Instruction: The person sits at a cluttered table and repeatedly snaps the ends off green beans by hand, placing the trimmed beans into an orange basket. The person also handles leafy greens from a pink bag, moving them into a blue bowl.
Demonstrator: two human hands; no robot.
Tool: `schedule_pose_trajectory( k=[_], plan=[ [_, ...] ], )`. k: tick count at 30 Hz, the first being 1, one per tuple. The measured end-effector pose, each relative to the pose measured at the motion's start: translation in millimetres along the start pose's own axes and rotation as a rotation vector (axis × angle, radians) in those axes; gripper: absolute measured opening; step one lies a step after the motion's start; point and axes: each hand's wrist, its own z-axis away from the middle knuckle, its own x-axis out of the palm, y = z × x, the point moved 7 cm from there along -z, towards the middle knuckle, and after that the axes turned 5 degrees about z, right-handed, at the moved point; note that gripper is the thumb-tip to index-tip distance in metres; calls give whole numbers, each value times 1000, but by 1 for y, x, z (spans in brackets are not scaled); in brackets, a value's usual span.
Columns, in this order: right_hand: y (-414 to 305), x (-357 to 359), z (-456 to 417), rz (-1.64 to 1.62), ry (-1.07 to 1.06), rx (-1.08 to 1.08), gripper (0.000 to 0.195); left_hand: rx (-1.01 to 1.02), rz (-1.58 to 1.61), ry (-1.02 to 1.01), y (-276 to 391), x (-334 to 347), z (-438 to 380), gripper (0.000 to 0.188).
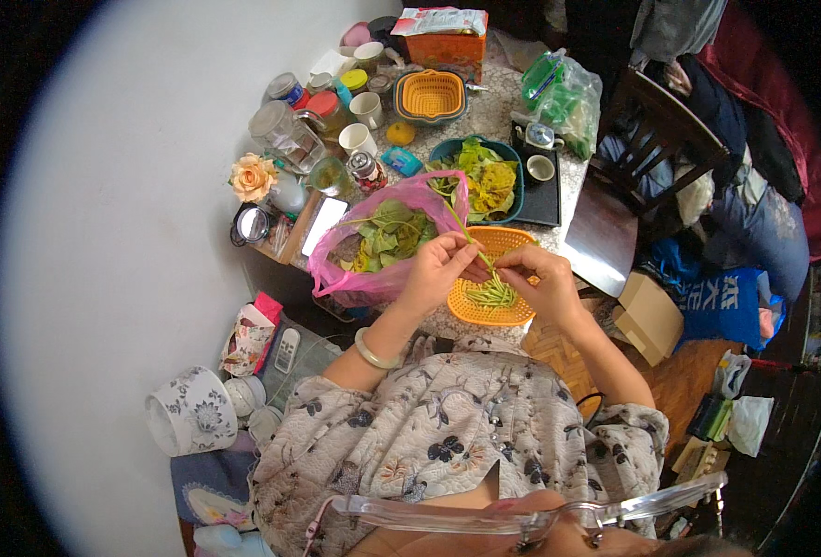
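Note:
A long green stem (462, 224) runs between my two hands above an orange plastic basket (458, 310). My left hand (448, 262) grips the stem along its length, and the fingers of my right hand (536, 270) pinch its lower end. Short cut or broken stem pieces (492, 295) lie in a heap inside the basket. To the left, a pink plastic bag (341, 284) stands open around leafy green vegetables (396, 233). Beyond the basket is a dark teal basin (519, 198) filled with green and yellowing leaves (487, 182).
Jars, mugs (358, 139) and a water pitcher (285, 136) crowd the table's left side, beside a phone (324, 225). An orange fruit (401, 133) lies near stacked baskets (431, 96). A black tray (544, 202) holds a teapot (540, 135) and cup. A wooden chair (605, 230) stands right.

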Motion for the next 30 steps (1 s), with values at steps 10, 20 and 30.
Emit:
schedule_pose_trajectory(
  k=[10, 20, 30],
  plan=[
    [-19, 0, 3, 226, -4, -170, 12, -31, 1, -31, -4, 5, 2, 17],
    [27, 2, -7, -252, -118, 186, 8, -92, -165, -194, -13, 15, 4, 16],
    [-27, -60, -32, -734, 24, 19, 6, -183, -288, 49, -58, -40, -8, 22]
  ],
)
